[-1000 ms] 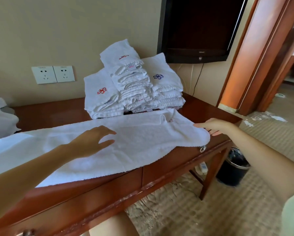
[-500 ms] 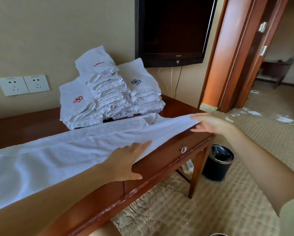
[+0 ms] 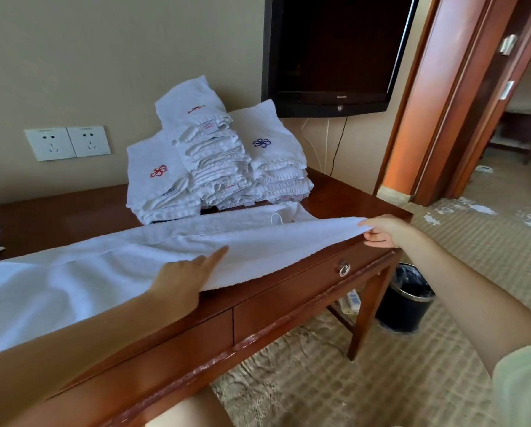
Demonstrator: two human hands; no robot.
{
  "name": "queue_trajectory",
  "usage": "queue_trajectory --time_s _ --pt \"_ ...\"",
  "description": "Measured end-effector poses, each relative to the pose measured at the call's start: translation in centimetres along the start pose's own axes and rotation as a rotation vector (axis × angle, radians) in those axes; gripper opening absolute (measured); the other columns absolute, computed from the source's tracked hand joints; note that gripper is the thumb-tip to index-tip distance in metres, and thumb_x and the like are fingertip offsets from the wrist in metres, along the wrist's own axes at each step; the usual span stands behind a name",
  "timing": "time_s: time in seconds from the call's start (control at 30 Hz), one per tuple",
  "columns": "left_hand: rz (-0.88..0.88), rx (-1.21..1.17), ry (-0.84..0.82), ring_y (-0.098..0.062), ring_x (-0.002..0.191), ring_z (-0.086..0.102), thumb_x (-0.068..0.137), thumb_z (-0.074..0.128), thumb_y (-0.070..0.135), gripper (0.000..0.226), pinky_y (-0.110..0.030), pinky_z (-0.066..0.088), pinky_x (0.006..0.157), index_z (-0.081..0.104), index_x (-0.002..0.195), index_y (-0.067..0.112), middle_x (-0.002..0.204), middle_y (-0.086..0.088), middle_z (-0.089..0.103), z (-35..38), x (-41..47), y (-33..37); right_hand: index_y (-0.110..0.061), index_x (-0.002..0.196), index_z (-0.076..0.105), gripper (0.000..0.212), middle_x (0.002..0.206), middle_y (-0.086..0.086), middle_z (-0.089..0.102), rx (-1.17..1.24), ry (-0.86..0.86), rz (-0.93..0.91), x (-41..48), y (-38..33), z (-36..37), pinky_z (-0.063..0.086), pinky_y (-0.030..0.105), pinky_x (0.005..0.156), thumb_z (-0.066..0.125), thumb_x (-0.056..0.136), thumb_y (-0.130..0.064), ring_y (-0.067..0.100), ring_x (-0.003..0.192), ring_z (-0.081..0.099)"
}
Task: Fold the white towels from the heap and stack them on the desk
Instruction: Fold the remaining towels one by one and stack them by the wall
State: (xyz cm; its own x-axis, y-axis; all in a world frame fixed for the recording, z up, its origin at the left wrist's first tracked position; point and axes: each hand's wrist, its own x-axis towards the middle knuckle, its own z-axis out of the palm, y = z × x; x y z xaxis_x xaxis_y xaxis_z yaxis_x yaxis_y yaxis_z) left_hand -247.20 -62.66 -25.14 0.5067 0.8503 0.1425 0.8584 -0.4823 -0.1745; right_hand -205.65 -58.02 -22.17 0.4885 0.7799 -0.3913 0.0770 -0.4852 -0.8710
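White towel end at 3 o'clock, flat before, is now pinched by right hand; left hand at 6 o'clock, grip unclear; crosswise fold likely starting

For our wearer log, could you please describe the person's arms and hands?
Both forearms are bare. The left hand and right hand carry no gloves, rings or watch that show. A pale green sleeve edge appears on the right arm; none shows on the left.

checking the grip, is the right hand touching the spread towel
Touching: the head view shows the right hand pinching the spread towel at its corner.
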Motion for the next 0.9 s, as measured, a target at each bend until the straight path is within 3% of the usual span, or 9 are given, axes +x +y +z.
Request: queue_trajectory --time_s 0.13,0.23,0.37,0.5,0.6,0.63,0.7,0.8,0.9 --pt "-0.149 0.119 -0.099 -0.019 0.097 0.062 0.086 0.048 0.006 0.094 -0.026 0.043 0.066 -0.014 0.151 0.035 0.126 0.006 0.05 -0.3 -1.4 -4.2 -0.005 0.117 0.05 0.03 0.085 0.01 0.059 -0.089 0.067 -0.051 -0.2 -0.7 0.4 0.055 0.026 0.049 0.065 0.091 -0.011 0.015 0.068 0.06" --pt "-0.168 0.218 -0.206 -0.016 0.105 0.059 0.089 0.05 0.015 0.086 -0.024 0.046 0.075 -0.005 0.152 0.034 0.132 0.007 0.044 -0.5 -3.6 -7.1 0.001 0.125 0.048 0.042 0.104 0.017 0.064 -0.22 0.117 -0.099 0.2 -0.5 0.5 0.052 0.027 0.064 0.067 0.09 -0.014 0.016 0.068 0.062" --pt "-0.228 0.293 -0.277 -0.016 0.122 0.05 0.089 0.05 0.017 0.085 -0.026 0.046 0.092 -0.004 0.152 0.032 0.141 0.005 0.037 -0.4 -7.2 -10.4 0.003 0.131 0.047 0.045 0.128 0.02 0.059 -0.208 0.138 -0.137 0.2 0.0 1.5 0.052 0.035 0.085 0.064 0.093 -0.013 0.026 0.093 0.065" --pt "-0.229 0.292 -0.132 -0.021 0.132 0.036 0.086 0.053 0.004 0.098 -0.026 0.043 0.088 -0.014 0.152 0.031 0.149 0.0 0.024 0.0 -9.3 -10.4 -0.001 0.131 0.046 0.038 0.116 0.016 0.061 0.076 -0.106 -0.098 -1.0 0.4 4.0 0.057 0.029 0.063 0.055 0.098 -0.019 0.023 0.081 0.066" --pt "-0.009 0.3 0.172 -0.028 0.091 0.061 0.049 0.079 -0.006 0.119 -0.032 0.054 0.055 0.025 0.151 0.02 0.116 -0.01 0.056 0.1 -9.8 -10.6 0.0 0.13 0.048 0.043 0.106 0.017 0.063 0.169 -0.192 -0.076 -2.0 0.6 5.1 0.056 0.025 0.048 0.062 0.093 -0.02 0.02 0.061 0.071" --pt "0.052 0.297 0.271 -0.028 0.073 0.063 0.036 0.083 -0.007 0.115 -0.032 0.051 0.042 0.043 0.141 0.016 0.098 -0.01 0.062 0.4 -9.9 -10.7 0.0 0.131 0.048 0.047 0.111 0.018 0.063 0.187 -0.202 -0.084 -2.1 0.7 5.4 0.057 0.025 0.05 0.065 0.091 -0.019 0.021 0.066 0.071" --pt "0.119 0.218 0.326 -0.025 0.054 0.062 0.039 0.089 -0.001 0.087 -0.03 0.047 0.034 0.058 0.119 0.015 0.081 -0.005 0.065 0.9 -10.2 -10.3 -0.004 0.131 0.05 0.043 0.126 0.017 0.059 0.277 -0.24 -0.112 -2.6 0.6 5.9 0.056 0.024 0.06 0.061 0.093 -0.021 0.018 0.082 0.066" --pt "0.005 -0.021 0.261 -0.022 0.071 0.068 0.085 0.071 0.022 0.031 -0.032 0.054 0.06 0.064 0.115 0.022 0.092 0.006 0.072 0.6 -10.2 -9.4 -0.014 0.109 0.058 0.018 0.11 0.004 0.065 0.437 -0.309 -0.066 -4.3 0.7 6.6 0.046 0.018 0.068 0.055 0.097 -0.026 0.011 0.086 0.06" --pt "-0.169 -0.247 0.204 -0.024 0.089 0.064 0.099 0.047 0.03 0.026 -0.036 0.049 0.079 0.063 0.117 0.021 0.1 0.002 0.07 0.7 -9.5 -10.2 -0.02 0.097 0.061 0.007 0.094 -0.002 0.065 0.36 -0.311 -0.045 -4.8 2.1 7.1 0.035 0.015 0.053 0.059 0.095 -0.027 0.007 0.083 0.062"
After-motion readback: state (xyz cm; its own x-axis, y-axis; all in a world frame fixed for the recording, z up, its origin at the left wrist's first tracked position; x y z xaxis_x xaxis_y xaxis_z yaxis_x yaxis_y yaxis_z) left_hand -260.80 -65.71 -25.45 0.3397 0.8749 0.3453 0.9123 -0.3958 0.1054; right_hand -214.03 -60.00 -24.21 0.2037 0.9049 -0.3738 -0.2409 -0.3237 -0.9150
